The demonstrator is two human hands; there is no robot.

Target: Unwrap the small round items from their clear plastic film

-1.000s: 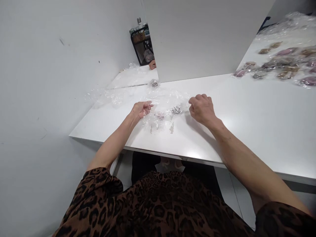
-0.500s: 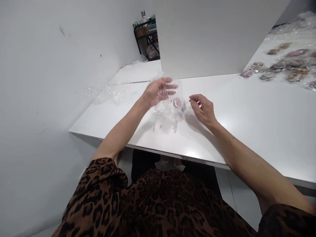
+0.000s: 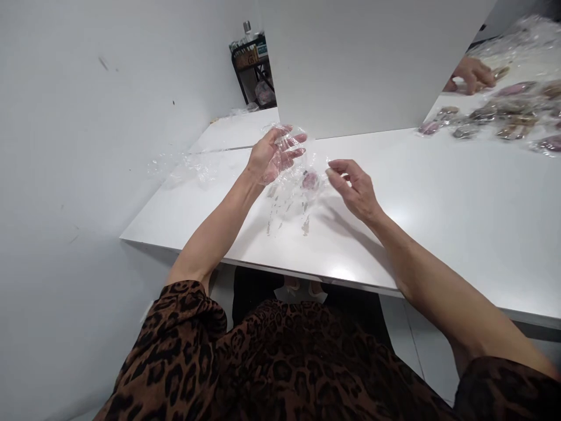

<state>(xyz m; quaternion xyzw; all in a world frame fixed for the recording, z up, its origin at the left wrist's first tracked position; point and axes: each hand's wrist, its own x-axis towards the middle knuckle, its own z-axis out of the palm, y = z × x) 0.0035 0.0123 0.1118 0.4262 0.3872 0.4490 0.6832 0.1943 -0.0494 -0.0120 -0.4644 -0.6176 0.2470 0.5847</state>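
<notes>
My left hand (image 3: 272, 156) is raised over the white table with its fingers spread, and crinkled clear plastic lies over and around them. Between my hands hangs this clear plastic bag (image 3: 291, 186), with a small round pinkish item (image 3: 310, 180) in or behind it; its exact kind cannot be made out. On the right, my right hand (image 3: 354, 186) has thumb and forefinger pinched together at the bag's right edge.
Crumpled clear plastic (image 3: 188, 168) lies at the table's left by the wall. A tall white panel (image 3: 350, 70) stands behind the table (image 3: 438, 222). Several wrapped items (image 3: 517, 114) lie at the far right, near another person's hand (image 3: 474, 73). Brownish marks dot the tabletop.
My left hand has turned a little and its fingers are sharper under the plastic. My right hand has shifted slightly left and up. Another person's hand has appeared at the far right.
</notes>
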